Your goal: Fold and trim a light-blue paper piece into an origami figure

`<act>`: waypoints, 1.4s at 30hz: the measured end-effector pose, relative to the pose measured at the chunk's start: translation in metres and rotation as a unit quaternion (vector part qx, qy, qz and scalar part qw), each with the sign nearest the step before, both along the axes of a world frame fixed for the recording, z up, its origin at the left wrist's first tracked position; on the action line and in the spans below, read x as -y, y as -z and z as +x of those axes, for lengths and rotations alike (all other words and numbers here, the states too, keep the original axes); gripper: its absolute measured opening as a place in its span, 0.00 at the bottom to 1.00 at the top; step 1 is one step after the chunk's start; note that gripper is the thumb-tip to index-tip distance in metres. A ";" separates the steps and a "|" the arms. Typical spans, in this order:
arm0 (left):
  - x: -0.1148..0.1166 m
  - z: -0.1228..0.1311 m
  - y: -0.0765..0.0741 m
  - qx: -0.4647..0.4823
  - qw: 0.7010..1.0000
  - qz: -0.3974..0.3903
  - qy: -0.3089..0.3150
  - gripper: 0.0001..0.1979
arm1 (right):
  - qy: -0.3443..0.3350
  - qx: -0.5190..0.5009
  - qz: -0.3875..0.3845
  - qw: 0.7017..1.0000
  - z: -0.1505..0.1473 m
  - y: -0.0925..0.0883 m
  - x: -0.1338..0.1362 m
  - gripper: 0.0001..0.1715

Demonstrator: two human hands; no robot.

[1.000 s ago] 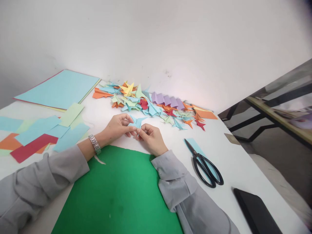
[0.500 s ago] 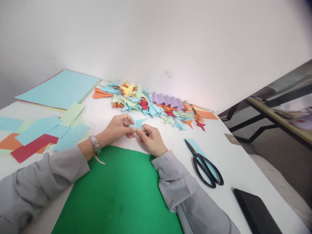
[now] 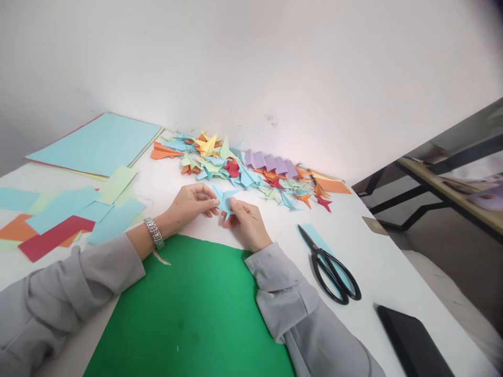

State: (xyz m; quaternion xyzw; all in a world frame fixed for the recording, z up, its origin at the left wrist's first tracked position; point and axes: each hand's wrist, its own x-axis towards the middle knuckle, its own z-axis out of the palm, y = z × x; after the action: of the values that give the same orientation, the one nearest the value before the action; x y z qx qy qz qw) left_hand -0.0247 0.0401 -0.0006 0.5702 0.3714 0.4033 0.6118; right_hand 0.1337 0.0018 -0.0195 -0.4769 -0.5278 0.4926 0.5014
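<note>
Between my two hands is a small light blue folded paper plane (image 3: 225,201), its pointed wings spread. My right hand (image 3: 250,222) pinches it from the right, thumb on top and fingers below. At its left edge, the thumb and fingers of my left hand (image 3: 195,203) are closed on it; the fingertips partly cover that edge. Both hands are just above the white table, beyond the far edge of a green sheet (image 3: 188,309). Behind them lies a long pile of folded paper planes (image 3: 248,177) in several colours.
Cut paper strips (image 3: 63,209) lie at the left, with large stacked sheets (image 3: 98,144) behind them. Black-handled scissors (image 3: 330,264) rest over a blue strip at the right. A black phone-like slab (image 3: 412,340) is near the right edge. A white wall (image 3: 251,68) rises behind.
The blue paper plane now shows more of its surface between my hands. My right thumb has shifted up onto it, and my left fingers have straightened somewhat.
</note>
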 end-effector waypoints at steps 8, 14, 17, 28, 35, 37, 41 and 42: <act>0.001 0.000 -0.002 -0.023 1.000 -0.001 0.017 0.08 | 0.002 0.108 0.038 0.993 -0.002 -0.001 0.002 0.26; 0.000 0.001 -0.003 -0.028 0.999 -0.004 0.023 0.07 | 0.001 0.144 0.063 0.988 0.000 0.001 0.001 0.26; 0.000 0.001 -0.003 -0.029 0.999 -0.011 0.016 0.07 | -0.001 0.150 0.073 0.986 0.000 -0.001 0.002 0.26; 0.001 0.002 -0.002 0.011 0.999 -0.024 0.023 0.14 | 0.000 0.063 0.039 0.997 0.000 -0.001 0.001 0.24; 0.000 0.001 0.000 0.019 0.999 -0.018 0.039 0.12 | -0.003 0.089 0.044 0.995 0.001 0.001 0.001 0.24; 0.001 0.001 0.000 0.015 0.999 -0.016 0.034 0.13 | 0.000 0.089 0.039 0.995 0.001 0.002 0.001 0.26; 0.001 0.001 -0.001 0.015 1.000 -0.023 0.012 0.16 | 0.010 0.085 0.025 0.996 0.000 0.000 0.001 0.29; 0.002 0.001 -0.002 0.016 1.000 -0.026 0.006 0.16 | 0.015 0.089 0.025 0.996 0.000 0.000 0.002 0.29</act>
State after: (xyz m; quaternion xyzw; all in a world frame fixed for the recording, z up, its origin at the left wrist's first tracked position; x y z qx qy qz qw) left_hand -0.0234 0.0385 0.0012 0.5500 0.3682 0.3990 0.6346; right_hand 0.1334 0.0001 -0.0193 -0.5139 -0.5754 0.4271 0.4717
